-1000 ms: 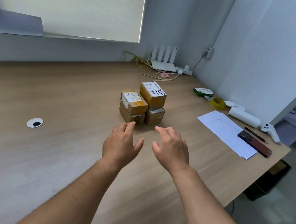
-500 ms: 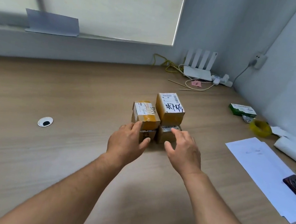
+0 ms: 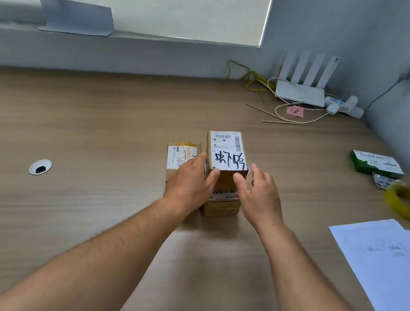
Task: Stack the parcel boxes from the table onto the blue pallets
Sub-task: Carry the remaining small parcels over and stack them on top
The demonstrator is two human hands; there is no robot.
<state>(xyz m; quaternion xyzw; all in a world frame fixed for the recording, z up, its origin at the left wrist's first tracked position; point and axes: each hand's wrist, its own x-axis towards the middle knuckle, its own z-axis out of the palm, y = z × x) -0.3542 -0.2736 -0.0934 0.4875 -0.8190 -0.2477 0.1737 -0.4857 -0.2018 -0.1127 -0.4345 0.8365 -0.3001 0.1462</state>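
Several brown parcel boxes stand together mid-table. The top box [image 3: 226, 153], with a white label and black handwriting, sits on a lower box [image 3: 222, 206]. To the left stands a box with yellow tape [image 3: 182, 152]. My left hand [image 3: 190, 182] wraps the top box's near left corner, with the fingers down its left side and the thumb on its front face. My right hand [image 3: 259, 191] has its thumb on the front face, and its fingers are relaxed beside the right side. No blue pallet is in view.
The wooden table [image 3: 98, 128] has a cable grommet [image 3: 40, 167] at the left. A router [image 3: 301, 89] and cables lie at the back right. On the right are a green packet [image 3: 376, 163], a yellow tape roll [image 3: 407, 203] and white paper sheets [image 3: 390, 266].
Both hands have moved forward from the boxes' near side up to the top labelled box. The left hand now wraps its corner. The view has come closer and turned left.
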